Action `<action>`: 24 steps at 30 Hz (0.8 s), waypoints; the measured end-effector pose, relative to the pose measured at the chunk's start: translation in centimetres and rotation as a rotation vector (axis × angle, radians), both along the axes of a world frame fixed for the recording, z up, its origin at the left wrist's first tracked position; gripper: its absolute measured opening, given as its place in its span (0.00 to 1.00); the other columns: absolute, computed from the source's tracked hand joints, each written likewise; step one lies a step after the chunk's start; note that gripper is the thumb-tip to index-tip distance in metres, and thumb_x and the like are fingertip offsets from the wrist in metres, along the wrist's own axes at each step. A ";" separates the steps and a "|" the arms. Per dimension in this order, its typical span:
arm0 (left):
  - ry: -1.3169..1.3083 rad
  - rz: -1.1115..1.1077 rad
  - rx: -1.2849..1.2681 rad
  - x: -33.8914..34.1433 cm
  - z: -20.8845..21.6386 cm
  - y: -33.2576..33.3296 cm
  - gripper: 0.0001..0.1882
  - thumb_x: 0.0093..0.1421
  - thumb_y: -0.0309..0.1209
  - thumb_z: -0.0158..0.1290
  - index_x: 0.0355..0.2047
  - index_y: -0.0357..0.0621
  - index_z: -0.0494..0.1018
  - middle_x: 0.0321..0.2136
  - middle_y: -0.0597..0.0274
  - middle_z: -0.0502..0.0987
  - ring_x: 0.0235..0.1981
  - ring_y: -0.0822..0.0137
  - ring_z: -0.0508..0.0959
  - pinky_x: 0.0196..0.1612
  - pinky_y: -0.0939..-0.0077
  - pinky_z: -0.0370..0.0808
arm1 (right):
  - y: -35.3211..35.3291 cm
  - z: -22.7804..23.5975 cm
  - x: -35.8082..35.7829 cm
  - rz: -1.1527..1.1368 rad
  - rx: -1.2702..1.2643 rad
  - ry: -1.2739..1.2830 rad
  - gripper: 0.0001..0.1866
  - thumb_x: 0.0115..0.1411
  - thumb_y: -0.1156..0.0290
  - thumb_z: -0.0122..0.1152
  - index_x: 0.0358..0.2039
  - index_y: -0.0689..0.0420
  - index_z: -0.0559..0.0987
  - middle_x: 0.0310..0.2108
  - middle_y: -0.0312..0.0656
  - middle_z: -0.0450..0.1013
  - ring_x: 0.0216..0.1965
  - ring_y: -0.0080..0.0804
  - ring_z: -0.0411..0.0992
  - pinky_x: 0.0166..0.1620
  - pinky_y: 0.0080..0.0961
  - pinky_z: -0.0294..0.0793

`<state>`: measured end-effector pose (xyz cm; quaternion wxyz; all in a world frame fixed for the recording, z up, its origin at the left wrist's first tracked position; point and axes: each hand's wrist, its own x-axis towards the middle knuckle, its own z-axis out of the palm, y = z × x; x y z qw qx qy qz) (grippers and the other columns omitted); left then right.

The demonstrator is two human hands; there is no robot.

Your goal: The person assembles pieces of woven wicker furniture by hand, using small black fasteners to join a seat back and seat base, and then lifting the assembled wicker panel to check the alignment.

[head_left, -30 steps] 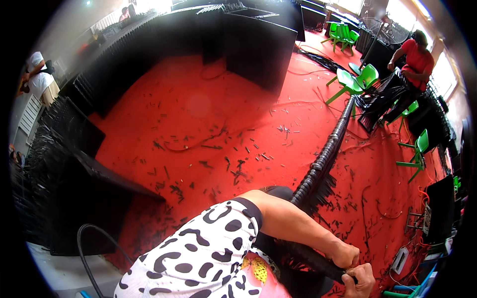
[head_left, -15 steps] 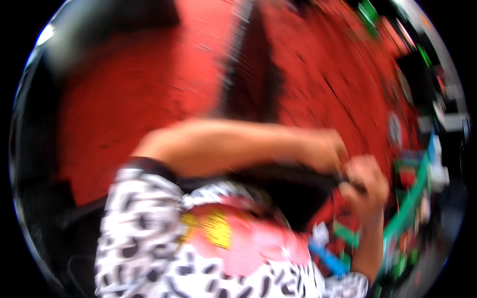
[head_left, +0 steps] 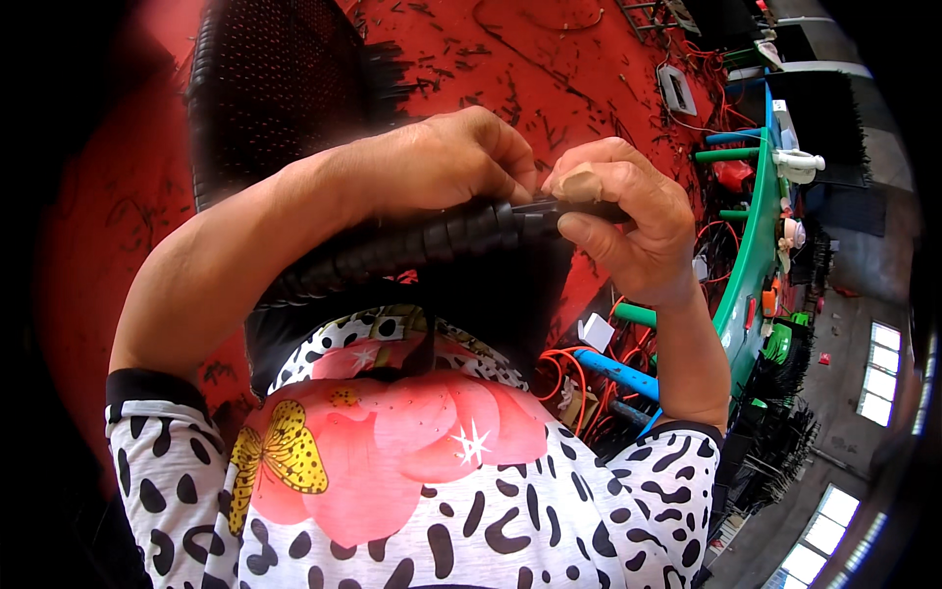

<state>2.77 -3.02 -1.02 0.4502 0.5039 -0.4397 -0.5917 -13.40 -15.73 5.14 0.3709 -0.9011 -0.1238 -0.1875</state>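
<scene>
A black rail (head_left: 422, 243) wrapped in flat black strips crosses in front of my body, rising to the right. My left hand (head_left: 471, 157) is closed in a pinch just above the wrapping; whatever lies between its fingertips is hidden. At the rail's right end, my right hand (head_left: 628, 211) grips it, thumb underneath and fingers over the top. Beige tape (head_left: 577, 187) covers one of its fingers. The two hands almost meet. Beyond my left forearm stands a black woven panel (head_left: 285, 88) with small holes and loose strip ends along its right side.
Black scraps litter the red floor (head_left: 589, 59). To the right runs a green bench frame (head_left: 751, 245) with a white tool (head_left: 799, 165) on it. Near my right elbow are a blue pipe (head_left: 618, 374), orange hoses (head_left: 564, 368) and a white box (head_left: 595, 331).
The view has turned and sharpened from a blur. Both hands now appear farther left and higher, still close together. The woven panel has shifted left in view.
</scene>
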 end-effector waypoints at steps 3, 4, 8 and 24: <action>0.017 -0.041 -0.006 0.1 -0.2 -0.2 0.07 0.55 0.27 0.55 0.34 0.36 0.75 0.25 0.69 0.76 0.27 0.81 0.73 0.32 0.86 0.71 | -0.2 0.0 0.0 -0.009 0.023 0.036 0.10 0.49 0.74 0.68 0.31 0.63 0.78 0.30 0.46 0.72 0.30 0.35 0.74 0.33 0.24 0.74; 0.017 -0.029 -0.002 0.1 -0.2 -0.3 0.07 0.55 0.26 0.55 0.34 0.36 0.75 0.25 0.69 0.76 0.27 0.81 0.73 0.32 0.86 0.71 | -0.4 -0.1 0.0 0.005 0.013 0.031 0.11 0.48 0.73 0.68 0.32 0.63 0.77 0.30 0.46 0.72 0.30 0.35 0.74 0.33 0.24 0.74; -0.008 0.014 -0.014 -0.2 0.4 -0.1 0.08 0.54 0.30 0.53 0.31 0.39 0.77 0.25 0.65 0.77 0.29 0.75 0.74 0.36 0.79 0.69 | -0.7 0.4 0.1 0.057 -0.050 0.062 0.14 0.47 0.70 0.70 0.33 0.63 0.78 0.32 0.45 0.72 0.31 0.34 0.74 0.33 0.24 0.74; -0.073 -0.043 -0.150 -0.2 0.2 -0.4 0.11 0.56 0.24 0.51 0.40 0.35 0.73 0.31 0.67 0.77 0.33 0.79 0.75 0.37 0.85 0.72 | 0.1 1.2 0.2 0.048 -0.035 0.168 0.15 0.43 0.72 0.71 0.33 0.60 0.79 0.30 0.42 0.71 0.30 0.35 0.73 0.33 0.25 0.73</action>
